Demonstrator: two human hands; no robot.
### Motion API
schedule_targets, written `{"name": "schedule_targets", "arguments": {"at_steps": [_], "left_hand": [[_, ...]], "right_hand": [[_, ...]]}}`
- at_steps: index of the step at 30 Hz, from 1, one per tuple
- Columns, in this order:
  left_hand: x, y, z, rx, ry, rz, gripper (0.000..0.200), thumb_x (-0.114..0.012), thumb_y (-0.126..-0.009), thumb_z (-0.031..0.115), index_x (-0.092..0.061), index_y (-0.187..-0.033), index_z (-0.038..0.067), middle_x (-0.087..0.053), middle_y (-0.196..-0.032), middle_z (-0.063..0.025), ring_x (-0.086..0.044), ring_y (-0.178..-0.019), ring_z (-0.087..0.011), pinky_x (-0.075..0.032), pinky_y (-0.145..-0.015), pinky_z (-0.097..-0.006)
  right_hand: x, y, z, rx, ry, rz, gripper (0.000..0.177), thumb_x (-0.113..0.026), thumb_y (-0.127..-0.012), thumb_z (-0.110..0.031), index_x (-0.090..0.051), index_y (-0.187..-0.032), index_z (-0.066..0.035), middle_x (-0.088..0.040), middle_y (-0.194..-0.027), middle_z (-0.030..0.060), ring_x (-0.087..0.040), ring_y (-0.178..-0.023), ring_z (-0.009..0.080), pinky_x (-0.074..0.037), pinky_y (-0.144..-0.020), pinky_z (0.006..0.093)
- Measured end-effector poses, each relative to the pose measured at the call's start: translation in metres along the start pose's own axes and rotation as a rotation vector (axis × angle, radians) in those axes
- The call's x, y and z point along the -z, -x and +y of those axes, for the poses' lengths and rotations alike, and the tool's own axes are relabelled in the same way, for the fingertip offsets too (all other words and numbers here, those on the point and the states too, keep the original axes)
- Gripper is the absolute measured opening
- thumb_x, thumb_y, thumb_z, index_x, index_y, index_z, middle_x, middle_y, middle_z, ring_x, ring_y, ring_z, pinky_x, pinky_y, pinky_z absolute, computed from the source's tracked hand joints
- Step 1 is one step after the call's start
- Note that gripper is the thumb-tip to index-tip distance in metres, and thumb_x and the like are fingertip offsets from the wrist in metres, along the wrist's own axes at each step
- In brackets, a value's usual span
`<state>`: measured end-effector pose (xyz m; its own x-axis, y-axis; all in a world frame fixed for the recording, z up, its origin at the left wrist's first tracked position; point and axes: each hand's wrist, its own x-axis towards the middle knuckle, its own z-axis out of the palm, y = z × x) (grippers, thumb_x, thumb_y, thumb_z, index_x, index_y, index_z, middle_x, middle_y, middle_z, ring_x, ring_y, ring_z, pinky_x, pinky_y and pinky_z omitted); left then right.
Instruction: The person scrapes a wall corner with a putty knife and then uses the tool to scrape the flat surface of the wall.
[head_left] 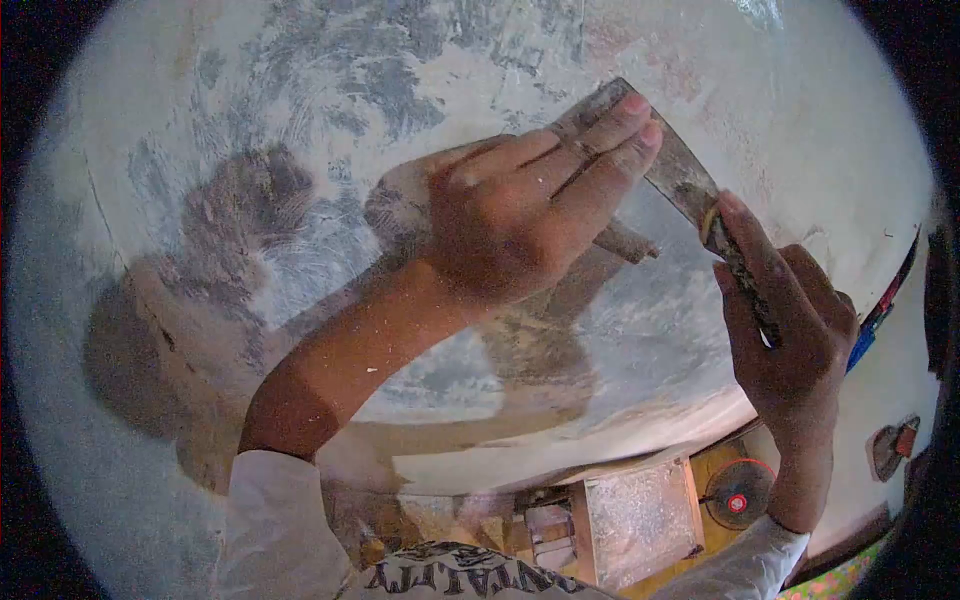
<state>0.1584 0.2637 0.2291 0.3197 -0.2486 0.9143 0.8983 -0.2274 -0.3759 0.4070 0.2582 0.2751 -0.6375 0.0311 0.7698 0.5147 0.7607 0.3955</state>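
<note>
My right hand (795, 310) is wrapped round the dark, worn handle of a putty knife (680, 175), whose stained metal blade points up and left. My left hand (520, 215) grips a second flat scraper (585, 108), its fingers lying stretched along the blade. A brown handle end (628, 243) pokes out beneath that hand. Near my left fingertips the two blades meet or overlap; exactly how they touch is hidden. Behind both hands is a pale wall (480, 80) with grey and white smeared patches of filler.
Shadows of my arms and head fall across the wall. Below, a box-like piece with a pale speckled top (640, 520) stands beside a dark round disc with a red centre (738, 503). A blue object (862, 345) shows behind my right hand. Floral cloth (840, 582) lies at lower right.
</note>
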Motion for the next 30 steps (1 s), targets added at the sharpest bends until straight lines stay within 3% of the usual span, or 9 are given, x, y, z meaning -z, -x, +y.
{"name": "schedule_targets", "arguments": {"at_steps": [4, 9, 13, 19, 22, 26, 30], "left_hand": [[-0.007, 0.001, -0.005, 0.03, -0.005, 0.113, 0.029, -0.063, -0.082, 0.011, -0.072, -0.11, 0.012, -0.071, -0.114, -0.0074, -0.073, -0.09, -0.0189, -0.059, -0.07, -0.0287], [-0.001, -0.003, 0.001, 0.015, 0.057, 0.01, 0.03, -0.066, -0.079, 0.012, -0.072, -0.109, 0.012, -0.071, -0.113, -0.0075, -0.073, -0.092, -0.0192, -0.06, -0.071, -0.0292], [-0.004, -0.004, 0.004, 0.059, 0.078, 0.036, 0.031, -0.069, -0.077, 0.012, -0.072, -0.108, 0.013, -0.072, -0.113, -0.0068, -0.072, -0.094, -0.0194, -0.06, -0.073, -0.0299], [-0.005, -0.006, 0.007, 0.031, 0.042, 0.002, 0.032, -0.07, -0.076, 0.013, -0.072, -0.108, 0.011, -0.071, -0.115, -0.0077, -0.072, -0.096, -0.0211, -0.059, -0.076, -0.0305], [0.003, -0.008, 0.014, 0.152, 0.131, -0.062, 0.03, -0.068, -0.078, 0.012, -0.072, -0.108, 0.012, -0.071, -0.115, -0.0071, -0.072, -0.095, -0.0201, -0.059, -0.076, -0.03], [-0.004, -0.005, 0.007, 0.029, 0.024, -0.002, 0.03, -0.066, -0.079, 0.011, -0.072, -0.108, 0.011, -0.071, -0.114, -0.0071, -0.072, -0.095, -0.0196, -0.059, -0.076, -0.0299], [-0.007, -0.007, 0.003, 0.037, 0.002, 0.065, 0.03, -0.066, -0.078, 0.01, -0.072, -0.107, 0.011, -0.072, -0.113, -0.0067, -0.072, -0.095, -0.0198, -0.06, -0.074, -0.0299]], "right_hand": [[0.006, -0.013, -0.013, 0.008, 0.078, -0.053, 0.056, -0.072, -0.077, 0.005, -0.065, -0.129, -0.013, -0.063, -0.074, 0.0077, -0.058, -0.058, 0.016, -0.047, -0.054, 0.0305], [0.008, -0.001, -0.001, -0.014, 0.016, -0.009, 0.054, -0.073, -0.077, 0.004, -0.066, -0.128, -0.013, -0.061, -0.071, 0.0078, -0.054, -0.055, 0.0165, -0.045, -0.053, 0.0315], [0.017, -0.008, -0.016, -0.025, 0.097, -0.045, 0.054, -0.074, -0.077, 0.004, -0.067, -0.128, -0.014, -0.062, -0.072, 0.0072, -0.055, -0.055, 0.0153, -0.046, -0.053, 0.031], [0.011, 0.001, -0.005, -0.072, -0.023, -0.003, 0.054, -0.073, -0.078, 0.003, -0.066, -0.128, -0.014, -0.061, -0.07, 0.0072, -0.053, -0.053, 0.0159, -0.045, -0.051, 0.0316], [0.016, 0.001, -0.01, -0.058, 0.026, -0.027, 0.055, -0.073, -0.079, 0.003, -0.064, -0.13, -0.013, -0.06, -0.07, 0.0071, -0.054, -0.053, 0.0163, -0.045, -0.052, 0.0315], [0.002, 0.007, 0.0, -0.024, -0.015, -0.001, 0.055, -0.073, -0.079, 0.003, -0.063, -0.131, -0.013, -0.059, -0.07, 0.007, -0.054, -0.054, 0.0161, -0.045, -0.051, 0.0314], [0.002, -0.002, -0.005, 0.013, 0.015, 0.007, 0.055, -0.072, -0.08, 0.003, -0.063, -0.132, -0.013, -0.059, -0.07, 0.0071, -0.054, -0.054, 0.016, -0.045, -0.051, 0.0316]]}}
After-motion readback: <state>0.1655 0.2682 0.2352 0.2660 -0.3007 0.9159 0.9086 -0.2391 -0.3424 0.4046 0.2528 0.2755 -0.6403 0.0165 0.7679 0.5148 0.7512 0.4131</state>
